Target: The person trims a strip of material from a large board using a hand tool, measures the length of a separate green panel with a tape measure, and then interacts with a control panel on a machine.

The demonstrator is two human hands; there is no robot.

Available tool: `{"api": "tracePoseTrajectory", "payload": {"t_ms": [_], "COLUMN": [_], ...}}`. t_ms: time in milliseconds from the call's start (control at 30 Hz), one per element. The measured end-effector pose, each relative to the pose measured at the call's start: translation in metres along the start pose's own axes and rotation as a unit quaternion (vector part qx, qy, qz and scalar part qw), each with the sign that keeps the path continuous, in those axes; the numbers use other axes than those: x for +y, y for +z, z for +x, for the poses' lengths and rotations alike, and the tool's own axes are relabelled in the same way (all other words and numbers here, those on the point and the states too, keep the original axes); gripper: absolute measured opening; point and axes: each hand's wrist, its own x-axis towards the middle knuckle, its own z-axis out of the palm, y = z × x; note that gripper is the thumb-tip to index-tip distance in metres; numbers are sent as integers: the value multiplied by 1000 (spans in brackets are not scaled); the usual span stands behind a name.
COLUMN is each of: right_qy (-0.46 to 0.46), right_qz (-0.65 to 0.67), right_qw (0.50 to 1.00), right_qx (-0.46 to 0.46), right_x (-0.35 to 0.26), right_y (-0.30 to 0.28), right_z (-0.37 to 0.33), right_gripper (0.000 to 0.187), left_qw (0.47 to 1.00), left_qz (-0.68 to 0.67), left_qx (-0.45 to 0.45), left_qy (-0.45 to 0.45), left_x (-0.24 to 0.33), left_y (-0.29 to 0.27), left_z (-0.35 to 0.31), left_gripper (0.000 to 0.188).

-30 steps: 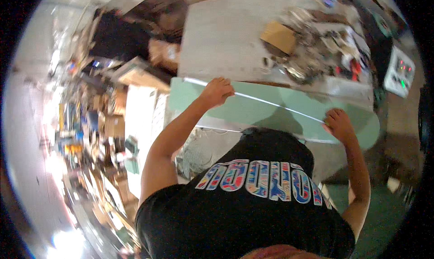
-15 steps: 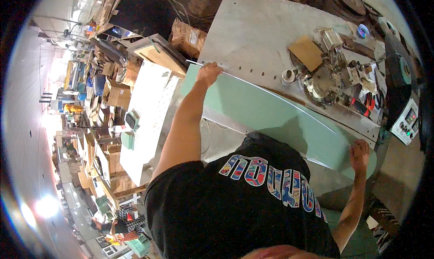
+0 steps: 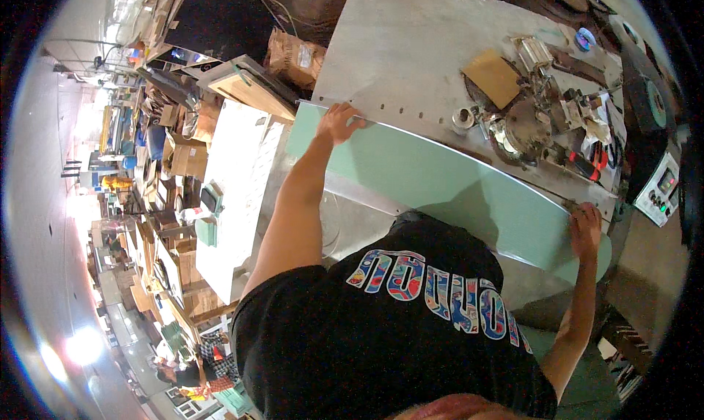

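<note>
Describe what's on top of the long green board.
A thin white strip runs along its far edge, with the left hand and right hand there. Parts under both hands and behind the black T-shirt are covered.

Lamp (image 3: 84, 347) glares lower left, white table (image 3: 231, 236) blown out, soft shadow on green board (image 3: 411, 163); fisheye-bent edges, dark noisy corners.

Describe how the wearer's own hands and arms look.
The left hand and right hand are bare, without gloves, and neither wrist shows a watch. The left sleeve is short, black and ends above the elbow; it belongs to a black T-shirt with bold multicoloured lettering edged in white.
</note>
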Motion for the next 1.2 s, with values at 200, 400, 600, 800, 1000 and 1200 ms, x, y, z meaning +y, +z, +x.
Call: {"api": "tracePoseTrajectory", "payload": {"t_ms": [200,400,600,800,1000,1200], "right_qy": [47,64,41,23,5,10], "right_qz": [-39,-9,-5,16,33,16], "right_qw": [998,997,997,991,992,990], "right_qx": [1,-52,-66,-130,-124,-139], "right_x": [13,10,5,37,62,70], "right_y": [4,-10,-7,7,16,4], "right_z": [3,15,41,17,10,1], "right_gripper": [21,18,24,26,23,20], "left_qw": [998,993,989,982,974,975], "left_qz": [-51,8,-13,-62,-50,-63], "left_qx": [6,98,145,175,214,211], "left_qy": [28,72,42,46,53,45], "left_x": [15,44,24,35,48,42], "left_y": [21,25,56,44,32,40], "left_z": [0,-1,-10,5,-1,2], "left_gripper": [50,34,25,14,7,3]}}
